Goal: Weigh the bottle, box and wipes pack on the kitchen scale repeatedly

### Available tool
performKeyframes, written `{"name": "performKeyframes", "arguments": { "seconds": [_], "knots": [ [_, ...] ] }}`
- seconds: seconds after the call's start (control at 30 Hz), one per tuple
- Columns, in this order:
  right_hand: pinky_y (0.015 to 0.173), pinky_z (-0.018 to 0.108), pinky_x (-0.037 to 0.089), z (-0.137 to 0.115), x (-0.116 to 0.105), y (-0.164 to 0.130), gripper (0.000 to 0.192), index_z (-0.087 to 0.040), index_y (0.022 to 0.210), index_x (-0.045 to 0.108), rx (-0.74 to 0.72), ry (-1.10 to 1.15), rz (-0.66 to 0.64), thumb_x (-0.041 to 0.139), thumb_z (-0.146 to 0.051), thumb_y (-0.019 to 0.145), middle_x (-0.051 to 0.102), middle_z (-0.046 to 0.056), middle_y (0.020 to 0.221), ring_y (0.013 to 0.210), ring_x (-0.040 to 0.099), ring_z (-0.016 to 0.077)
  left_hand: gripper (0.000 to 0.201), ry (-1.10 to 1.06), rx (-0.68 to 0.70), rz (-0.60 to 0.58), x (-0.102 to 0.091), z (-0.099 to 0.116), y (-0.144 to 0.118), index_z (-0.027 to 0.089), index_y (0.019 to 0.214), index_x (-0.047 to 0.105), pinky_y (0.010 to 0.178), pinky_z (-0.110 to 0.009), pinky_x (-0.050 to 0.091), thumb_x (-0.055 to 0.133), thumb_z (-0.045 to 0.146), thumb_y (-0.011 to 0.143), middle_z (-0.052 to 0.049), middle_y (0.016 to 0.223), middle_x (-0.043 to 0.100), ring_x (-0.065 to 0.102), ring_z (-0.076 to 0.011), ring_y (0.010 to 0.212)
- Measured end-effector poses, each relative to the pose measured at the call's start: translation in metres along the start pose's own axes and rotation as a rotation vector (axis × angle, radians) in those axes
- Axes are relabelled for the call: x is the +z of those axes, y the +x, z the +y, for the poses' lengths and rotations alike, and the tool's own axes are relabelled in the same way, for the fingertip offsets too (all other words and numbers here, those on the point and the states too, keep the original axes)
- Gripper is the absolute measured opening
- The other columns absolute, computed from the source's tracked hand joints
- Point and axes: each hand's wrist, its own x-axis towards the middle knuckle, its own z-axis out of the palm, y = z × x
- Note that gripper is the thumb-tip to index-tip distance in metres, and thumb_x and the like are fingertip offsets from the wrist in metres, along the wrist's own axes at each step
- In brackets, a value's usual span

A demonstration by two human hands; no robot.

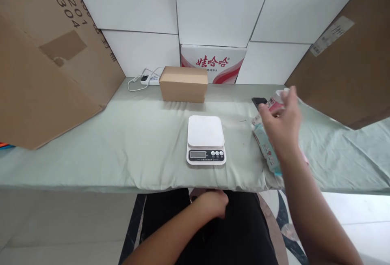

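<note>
Your blurred right hand (282, 123), fingers parted by a pink-and-white cylindrical container (276, 100), grip unclear, your left hand (215, 202) near the pale-green cloth-covered desk (146, 135), its fingers too hidden to tell.

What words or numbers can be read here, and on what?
"201": left carton
"304": same carton
"娃哈哈®": white box at the back
Too small or blurred: those boxes' other print, scale panel, label on right carton, packet, pink-and-white container.

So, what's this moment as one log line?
left hand: over dark trousers | right hand: at pink-and-white container, grip unclear | teal packet: nearby | white scale: on green cloth
</note>
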Motion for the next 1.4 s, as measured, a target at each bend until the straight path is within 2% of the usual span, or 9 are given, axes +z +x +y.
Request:
{"name": "performKeyframes", "arguments": {
  "seconds": [0.07, 0.13, 0.23, 0.37, 0.5, 0.8, 1.03, 1.23, 1.4],
  "knots": [
    [0.09, 0.055, 0.061, -0.013, 0.033, -0.006, 0.082, -0.026, 0.159, 0.041, 0.036, 0.242, -0.073, 0.069, -0.052, 0.086, 0.051, 0.024, 0.162, 0.091, 0.075, 0.0274, 0.003, -0.091, 0.304, -0.32, -0.018, 0.002, -0.032, 0.027, 0.08, 0.078, 0.061, -0.032, 0.058, 0.08, 0.028, 0.078, -0.002, 0.069, 0.078, 0.076, -0.0239, 0.067],
    [0.092, 0.053, 0.062, -0.017, 0.073, -0.001, 0.075, -0.027, 0.151, 0.049, 0.078, 0.467, -0.162, 0.068, -0.057, 0.085, 0.058, 0.02, 0.156, 0.104, 0.075, 0.0298, 0.025, -0.453, 0.587, -0.312, -0.056, -0.008, -0.065, 0.029, 0.1, 0.081, 0.062, -0.029, 0.059, 0.073, 0.049, 0.088, -0.002, 0.083, 0.083, 0.077, -0.0198, 0.068],
    [0.11, 0.055, 0.056, -0.013, 0.132, 0.02, 0.074, -0.027, 0.146, 0.053, 0.227, 0.698, -0.298, 0.066, -0.063, 0.083, 0.063, 0.015, 0.15, 0.13, 0.067, 0.0314, 0.044, -0.749, 0.655, 0.461, -0.142, -0.046, -0.082, 0.024, 0.095, 0.08, 0.062, -0.032, 0.061, 0.068, 0.066, 0.09, -0.007, 0.079, 0.081, 0.075, -0.0213, 0.067],
    [0.127, 0.051, 0.041, -0.013, 0.185, 0.047, 0.082, -0.032, 0.153, 0.048, 0.389, 0.781, -0.432, 0.067, -0.067, 0.082, 0.046, 0.009, 0.169, 0.155, 0.047, 0.0268, 0.056, -0.928, 0.368, 1.404, -0.252, -0.116, -0.017, 0.025, 0.145, 0.06, 0.118, -0.045, 0.051, 0.055, 0.06, 0.101, -0.014, 0.151, 0.066, 0.064, -0.0265, 0.139],
    [0.118, 0.052, 0.05, -0.01, 0.217, 0.058, 0.088, -0.039, 0.161, 0.038, 0.479, 0.876, -0.578, 0.068, -0.065, 0.082, 0.043, 0.004, 0.172, 0.146, 0.057, 0.026, 0.079, -1.05, 0.193, 1.439, -0.295, -0.165, 0.054, 0.021, 0.17, 0.02, 0.136, -0.042, 0.021, 0.049, 0.056, 0.105, -0.013, 0.182, 0.019, 0.023, -0.021, 0.168],
    [0.106, 0.049, 0.058, 0.012, 0.236, 0.062, 0.085, -0.045, 0.165, 0.031, 0.2, 0.876, -0.715, 0.059, -0.066, 0.087, 0.036, -0.004, 0.175, 0.147, 0.052, 0.0246, 0.069, -0.842, 0.362, 1.371, -0.292, -0.186, 0.07, 0.026, 0.134, 0.063, 0.127, -0.043, 0.035, 0.056, 0.081, 0.093, -0.002, 0.149, 0.065, 0.046, -0.0199, 0.151],
    [0.108, 0.048, 0.055, -0.009, 0.169, 0.07, 0.075, -0.044, 0.165, 0.029, 0.02, 0.671, -0.476, 0.051, -0.068, 0.098, 0.036, 0.003, 0.171, 0.15, 0.044, 0.0257, 0.077, -0.742, 0.562, 1.346, -0.281, -0.14, 0.04, 0.024, 0.13, 0.046, 0.119, -0.047, 0.045, 0.06, 0.085, 0.085, -0.002, 0.145, 0.064, 0.055, -0.0169, 0.132],
    [0.116, 0.055, 0.05, -0.005, 0.08, -0.026, 0.085, -0.035, 0.172, 0.015, -0.156, 0.502, -0.212, 0.05, -0.064, 0.101, 0.032, 0.014, 0.171, 0.151, 0.044, 0.0329, 0.055, -0.747, 0.719, 1.259, -0.191, -0.107, -0.019, 0.026, 0.126, 0.056, 0.109, -0.043, 0.053, 0.072, 0.064, 0.09, -0.009, 0.135, 0.069, 0.065, -0.0282, 0.132],
    [0.128, 0.063, 0.035, 0.02, 0.065, -0.093, 0.09, -0.028, 0.173, 0.007, -0.162, 0.399, -0.193, 0.049, -0.064, 0.102, 0.022, 0.017, 0.174, 0.164, 0.025, 0.0347, 0.048, -0.79, 0.722, 1.241, -0.12, -0.124, -0.034, 0.025, 0.127, 0.06, 0.104, -0.04, 0.055, 0.075, 0.053, 0.09, -0.01, 0.127, 0.072, 0.07, -0.0264, 0.122]
  ]
}}
